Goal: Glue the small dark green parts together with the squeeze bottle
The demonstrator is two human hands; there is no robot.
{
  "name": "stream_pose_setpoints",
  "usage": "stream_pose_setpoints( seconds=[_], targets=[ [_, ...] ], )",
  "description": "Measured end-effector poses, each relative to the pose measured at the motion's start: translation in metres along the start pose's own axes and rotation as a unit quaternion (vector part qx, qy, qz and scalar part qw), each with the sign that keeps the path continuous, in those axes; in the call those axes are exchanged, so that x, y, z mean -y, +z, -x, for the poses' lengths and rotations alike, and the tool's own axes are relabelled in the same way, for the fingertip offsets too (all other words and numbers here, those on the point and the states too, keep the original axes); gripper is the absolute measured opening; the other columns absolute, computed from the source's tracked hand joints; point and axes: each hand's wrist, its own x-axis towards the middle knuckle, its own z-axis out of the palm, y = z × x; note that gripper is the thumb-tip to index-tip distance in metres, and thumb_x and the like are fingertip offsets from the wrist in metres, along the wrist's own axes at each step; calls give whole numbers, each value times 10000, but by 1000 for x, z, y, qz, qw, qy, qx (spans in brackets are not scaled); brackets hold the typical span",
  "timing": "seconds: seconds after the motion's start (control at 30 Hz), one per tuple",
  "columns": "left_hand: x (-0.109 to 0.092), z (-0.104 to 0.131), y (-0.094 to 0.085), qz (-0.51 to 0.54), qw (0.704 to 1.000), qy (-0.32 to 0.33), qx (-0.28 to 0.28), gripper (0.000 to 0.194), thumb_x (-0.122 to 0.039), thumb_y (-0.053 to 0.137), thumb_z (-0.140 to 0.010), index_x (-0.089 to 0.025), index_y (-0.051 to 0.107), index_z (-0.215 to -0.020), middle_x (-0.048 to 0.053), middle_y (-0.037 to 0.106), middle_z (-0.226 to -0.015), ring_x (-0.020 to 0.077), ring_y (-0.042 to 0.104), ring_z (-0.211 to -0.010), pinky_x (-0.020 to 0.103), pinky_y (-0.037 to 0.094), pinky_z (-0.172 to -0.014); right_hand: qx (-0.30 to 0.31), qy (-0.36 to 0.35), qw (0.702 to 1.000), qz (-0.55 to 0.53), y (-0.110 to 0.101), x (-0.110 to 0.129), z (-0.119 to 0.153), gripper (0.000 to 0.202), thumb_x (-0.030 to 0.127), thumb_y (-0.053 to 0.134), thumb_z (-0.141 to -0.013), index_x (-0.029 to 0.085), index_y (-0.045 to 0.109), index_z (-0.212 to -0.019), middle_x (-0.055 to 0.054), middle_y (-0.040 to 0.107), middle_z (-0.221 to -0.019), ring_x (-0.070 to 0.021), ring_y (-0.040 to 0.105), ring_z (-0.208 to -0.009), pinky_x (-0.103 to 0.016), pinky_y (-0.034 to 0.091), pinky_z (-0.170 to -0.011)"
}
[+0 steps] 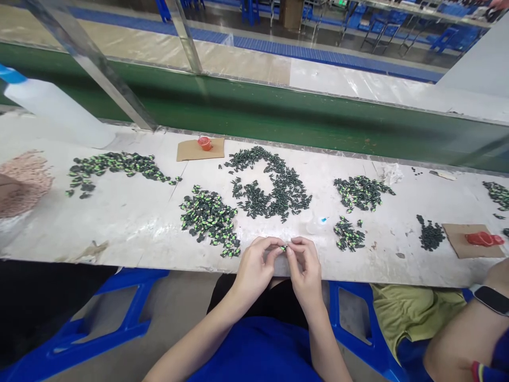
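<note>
At the table's front edge my left hand and my right hand meet, fingertips pinched together. Between them is a small black-and-green part, mostly covered by the fingers. The left thumb and forefinger close on it, and the right fingertips press at its other side. Just left of my hands lies a pile of black-and-green parts. Beyond them spreads a ring-shaped heap of small dark green pieces. A small clear bottle with a blue tip stands near my right hand.
Farther piles of black-and-green parts lie right. Red cups stand on cardboard, one at the back, another at right. A white bottle leans at left beside pinkish pieces. A co-worker's watch-wearing arm is at right. Green wall behind.
</note>
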Motion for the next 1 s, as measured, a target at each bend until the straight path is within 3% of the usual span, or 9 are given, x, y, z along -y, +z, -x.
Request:
stream_pose_setpoints(
  seconds=[0.27, 0.5, 0.67, 1.0],
  targets=[
    [-13, 7, 1, -63, 997, 40, -27, 220, -94, 464, -799, -208, 652, -811, 39, 691, -795, 191, 633, -801, 296, 505, -715, -25, -42, 999, 11, 4, 0, 5, 83, 240, 539, -885, 208, 597, -835, -45, 622, -817, -166, 624, -778, -304, 546, -692],
    [-18, 10, 0, -52, 994, 89, -19, 187, -124, 479, -835, -204, 647, -810, 35, 697, -792, 189, 629, -807, 306, 499, -734, -46, -18, 998, -49, -2, 2, 8, 56, 237, 605, -848, 202, 649, -850, -47, 663, -823, -168, 659, -793, -295, 566, -690],
    [-22, 10, -2, -81, 990, 116, -17, 209, -137, 481, -861, -222, 671, -859, 34, 712, -814, 197, 618, -833, 331, 476, -764, -34, 31, 997, -64, -12, 10, 9, 267, 262, 651, -814, 193, 648, -1072, -67, 725, -884, -190, 704, -807, -346, 596, -758],
    [-24, 11, -5, -142, 976, 166, -3, 230, -105, 460, -883, -234, 651, -884, 9, 720, -825, 191, 598, -845, 335, 411, -775, -34, 27, 996, -74, -15, 15, 6, 315, 256, 685, -772, 201, 636, -1078, -32, 711, -798, -175, 697, -788, -337, 591, -787]
  ],
)
